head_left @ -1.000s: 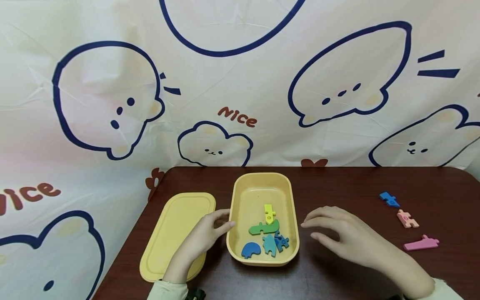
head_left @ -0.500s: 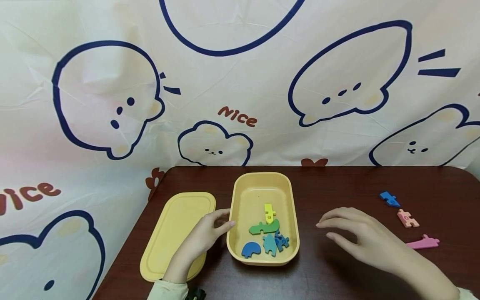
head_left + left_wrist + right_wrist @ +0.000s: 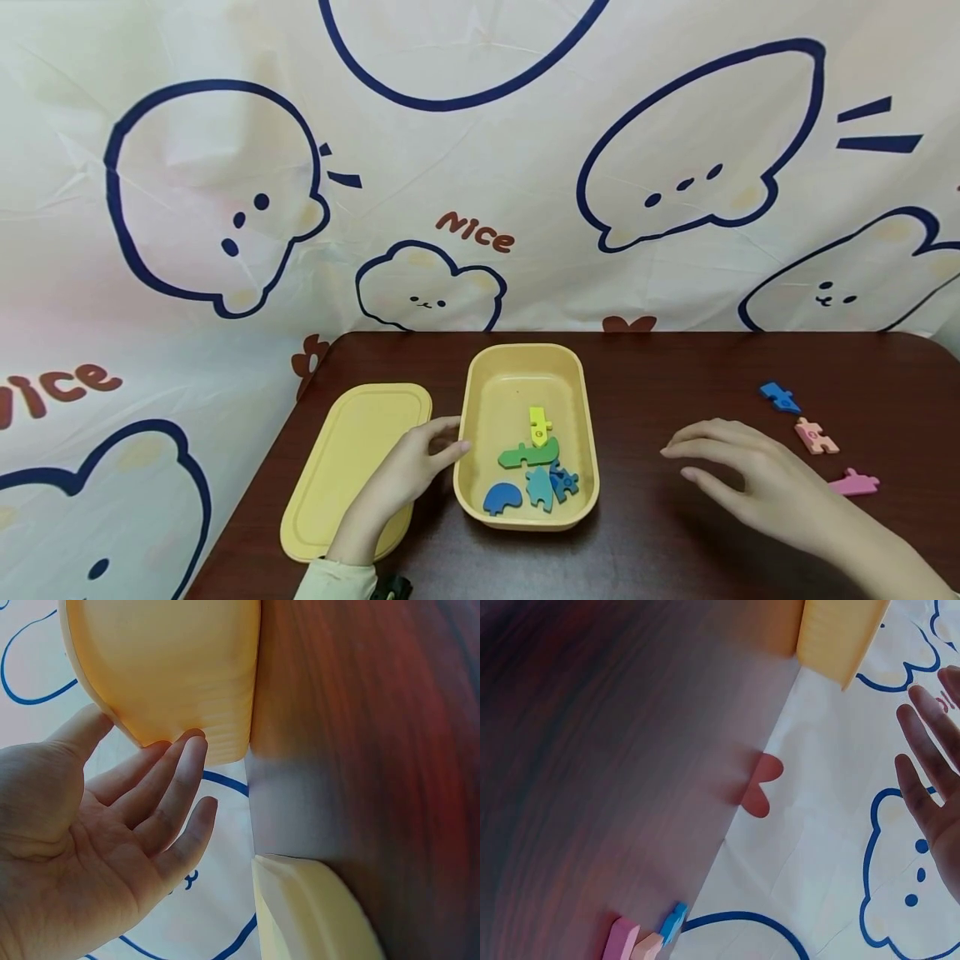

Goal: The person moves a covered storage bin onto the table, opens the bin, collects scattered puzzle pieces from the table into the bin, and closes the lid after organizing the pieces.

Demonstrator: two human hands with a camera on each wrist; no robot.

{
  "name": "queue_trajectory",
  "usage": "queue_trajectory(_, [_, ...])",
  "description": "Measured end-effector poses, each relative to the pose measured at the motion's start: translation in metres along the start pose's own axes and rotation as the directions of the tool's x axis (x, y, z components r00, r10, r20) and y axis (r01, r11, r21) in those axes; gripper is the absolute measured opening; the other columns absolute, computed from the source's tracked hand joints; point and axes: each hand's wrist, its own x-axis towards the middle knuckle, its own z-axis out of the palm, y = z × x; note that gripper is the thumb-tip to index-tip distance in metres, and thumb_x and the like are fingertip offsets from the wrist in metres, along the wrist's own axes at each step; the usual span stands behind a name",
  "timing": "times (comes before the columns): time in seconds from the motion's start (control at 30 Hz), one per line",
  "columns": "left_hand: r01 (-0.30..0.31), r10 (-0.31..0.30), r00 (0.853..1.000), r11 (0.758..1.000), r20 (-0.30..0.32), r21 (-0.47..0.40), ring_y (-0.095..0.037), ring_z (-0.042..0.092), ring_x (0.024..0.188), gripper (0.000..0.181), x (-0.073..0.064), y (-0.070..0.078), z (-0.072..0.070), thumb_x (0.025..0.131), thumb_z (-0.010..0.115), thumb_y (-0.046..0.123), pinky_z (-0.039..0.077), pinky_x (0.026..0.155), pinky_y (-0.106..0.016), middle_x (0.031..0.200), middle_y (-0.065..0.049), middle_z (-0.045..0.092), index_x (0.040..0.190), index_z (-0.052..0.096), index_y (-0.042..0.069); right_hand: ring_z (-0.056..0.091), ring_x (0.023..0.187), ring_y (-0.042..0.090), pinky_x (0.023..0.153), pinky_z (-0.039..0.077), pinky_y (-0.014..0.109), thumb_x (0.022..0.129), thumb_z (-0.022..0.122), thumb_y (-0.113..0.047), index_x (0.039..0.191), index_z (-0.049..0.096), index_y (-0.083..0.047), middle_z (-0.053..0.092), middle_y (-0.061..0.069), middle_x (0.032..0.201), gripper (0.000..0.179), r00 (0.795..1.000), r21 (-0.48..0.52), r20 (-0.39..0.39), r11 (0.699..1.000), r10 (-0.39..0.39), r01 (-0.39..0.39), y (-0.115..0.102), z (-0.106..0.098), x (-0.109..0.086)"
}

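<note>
A pale yellow plastic box [image 3: 525,392] holds several puzzle pieces: a yellow one [image 3: 538,425], a green one [image 3: 528,454], a teal one [image 3: 539,489], a dark blue one [image 3: 563,482] and a blue rounded one [image 3: 502,498]. My left hand [image 3: 405,471] grips the box's left rim, thumb over the edge and fingertips against the outer wall [image 3: 172,675]. Over the table right of the box, my right hand [image 3: 757,475] hovers with relaxed fingers and holds nothing. Beyond it lie a blue piece [image 3: 780,397], a peach piece [image 3: 815,437] and a pink piece [image 3: 855,482], partly hidden by the hand.
The yellow lid [image 3: 360,458] lies flat left of the box, partly under my left forearm. Behind the dark brown table [image 3: 675,375] hangs a white cloth [image 3: 540,183] with cartoon drawings.
My right hand has moved right, away from the box toward the loose pieces, and now covers part of the pink one. The left hand and the box stay put.
</note>
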Motion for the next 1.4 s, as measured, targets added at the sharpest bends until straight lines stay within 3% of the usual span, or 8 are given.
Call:
queue_trajectory(0.63, [-0.006,0.006,1.000,1.000,-0.002,-0.006,-0.027,0.064,0.108,0.041,0.000,0.000,0.000,0.098,0.066,0.021,0.053,0.087,-0.041,0.119,-0.011,0.066,0.134,0.059,0.001,0.058,0.098,-0.002,0.085,0.042,0.005,0.061,0.088,0.006,0.111,0.072,-0.030,0.065,-0.016,0.107,0.063,0.997,-0.057,-0.002,0.996,0.075,-0.075,0.020,-0.018,-0.025])
queue_trajectory(0.87, [-0.008,0.008,1.000,1.000,-0.002,-0.004,-0.028,0.064,0.108,0.042,0.000,0.000,0.000,0.098,0.065,0.020,0.053,0.088,-0.042,0.120,-0.011,0.066,0.134,0.059,0.000,0.055,0.098,-0.006,0.091,0.033,0.005,0.059,0.087,0.007,0.110,0.072,-0.029,0.062,-0.018,0.108,0.065,0.997,-0.101,-0.007,0.992,0.079,-0.079,0.028,-0.026,-0.037])
queue_trajectory(0.97, [-0.008,0.008,1.000,1.000,-0.002,0.002,-0.028,0.064,0.108,0.042,0.000,0.000,0.000,0.098,0.065,0.020,0.053,0.088,-0.042,0.120,-0.012,0.066,0.134,0.058,0.000,0.053,0.100,-0.007,0.100,0.027,0.006,0.067,0.088,-0.001,0.110,0.073,-0.027,0.063,-0.016,0.108,0.053,0.997,-0.107,-0.018,0.991,0.081,-0.082,0.033,-0.028,-0.042])
queue_trajectory(1.07, [-0.008,0.008,1.000,1.000,0.000,0.006,-0.029,0.064,0.108,0.043,0.000,0.001,0.000,0.098,0.065,0.020,0.053,0.088,-0.043,0.120,-0.013,0.066,0.135,0.058,0.000,0.052,0.103,-0.007,0.108,0.023,0.009,0.089,0.077,-0.028,0.110,0.073,-0.025,0.063,-0.014,0.109,0.022,0.996,-0.094,-0.034,0.992,0.078,-0.081,0.037,-0.030,-0.046])
queue_trajectory(1.17, [-0.006,0.006,1.000,1.000,0.000,0.010,-0.028,0.064,0.108,0.043,0.000,0.001,-0.001,0.098,0.065,0.020,0.053,0.088,-0.042,0.120,-0.013,0.066,0.135,0.058,0.000,0.051,0.106,-0.009,0.111,0.021,0.013,0.094,0.064,-0.043,0.110,0.074,-0.023,0.063,-0.015,0.110,0.027,0.996,-0.085,-0.044,0.993,0.074,-0.077,0.041,-0.031,-0.048])
queue_trajectory(1.27, [-0.010,0.010,1.000,1.000,0.001,0.010,-0.028,0.064,0.107,0.042,0.000,0.001,-0.001,0.098,0.065,0.020,0.053,0.087,-0.042,0.119,-0.013,0.066,0.135,0.058,0.000,0.050,0.106,-0.009,0.110,0.021,0.010,0.087,0.078,-0.024,0.108,0.074,-0.021,0.064,-0.013,0.107,0.021,0.995,-0.102,-0.040,0.991,0.087,-0.091,0.045,-0.030,-0.051])
queue_trajectory(1.4, [-0.007,0.007,1.000,1.000,0.001,0.016,-0.029,0.064,0.108,0.043,0.000,0.001,-0.001,0.098,0.065,0.020,0.053,0.087,-0.042,0.120,-0.013,0.066,0.135,0.058,-0.001,0.050,0.106,-0.010,0.107,0.023,0.007,0.074,0.086,-0.007,0.107,0.074,-0.021,0.064,-0.013,0.106,0.038,0.994,-0.121,-0.039,0.987,0.101,-0.105,0.051,-0.031,-0.055])
